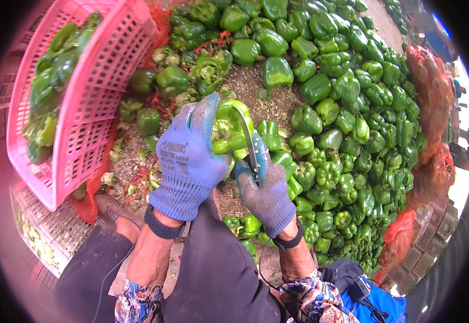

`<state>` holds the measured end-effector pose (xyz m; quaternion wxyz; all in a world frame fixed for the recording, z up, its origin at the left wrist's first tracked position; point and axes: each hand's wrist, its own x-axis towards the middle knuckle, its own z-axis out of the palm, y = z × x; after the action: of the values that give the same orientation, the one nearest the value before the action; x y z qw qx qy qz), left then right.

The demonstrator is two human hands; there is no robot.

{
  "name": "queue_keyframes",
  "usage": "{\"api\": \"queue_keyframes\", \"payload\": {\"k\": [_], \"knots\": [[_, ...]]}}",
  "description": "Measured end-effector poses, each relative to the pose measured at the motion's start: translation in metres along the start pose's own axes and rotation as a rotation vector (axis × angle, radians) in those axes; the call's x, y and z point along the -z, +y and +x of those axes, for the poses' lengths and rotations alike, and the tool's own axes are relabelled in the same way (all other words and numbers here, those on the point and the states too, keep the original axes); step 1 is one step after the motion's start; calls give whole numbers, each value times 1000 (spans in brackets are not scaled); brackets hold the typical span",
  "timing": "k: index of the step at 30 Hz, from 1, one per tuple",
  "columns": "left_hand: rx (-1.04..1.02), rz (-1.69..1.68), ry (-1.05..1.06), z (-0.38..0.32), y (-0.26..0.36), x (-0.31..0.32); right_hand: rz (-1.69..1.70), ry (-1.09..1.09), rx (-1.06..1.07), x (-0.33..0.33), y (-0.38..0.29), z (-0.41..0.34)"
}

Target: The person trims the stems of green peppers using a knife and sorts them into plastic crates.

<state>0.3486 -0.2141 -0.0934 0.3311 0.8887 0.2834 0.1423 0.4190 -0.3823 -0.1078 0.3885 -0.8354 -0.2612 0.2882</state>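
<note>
My left hand (190,149), in a blue knitted work glove, grips a green bell pepper (222,131) whose cut side is turned toward me, with pale flesh showing. In my right hand (264,181), also gloved, is a knife with a curved blade (247,135); its handle is hidden by the fingers. The blade lies along the right side of the pepper, and I cannot tell how deep it sits. Pale seeds stick to the blue fingertips of the right glove.
A tilted pink plastic crate (93,80) holding peppers stands at the left. Below it is a pale crate (45,226) with trimmings. A large heap of green bell peppers (351,133) covers the ground at right, with red mesh sacks (430,101) beyond. Seeds litter the floor (242,84).
</note>
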Motion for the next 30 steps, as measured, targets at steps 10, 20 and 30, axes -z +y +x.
{"api": "queue_keyframes", "payload": {"k": [10,20,30], "knots": [[-110,109,340,-23,21,103,-101,-39,288,-5,-91,9],[8,-138,676,-37,-23,203,-343,-242,512,-56,-203,49],[108,-914,797,-5,-153,251,-541,-617,773,-167,-206,228]]}}
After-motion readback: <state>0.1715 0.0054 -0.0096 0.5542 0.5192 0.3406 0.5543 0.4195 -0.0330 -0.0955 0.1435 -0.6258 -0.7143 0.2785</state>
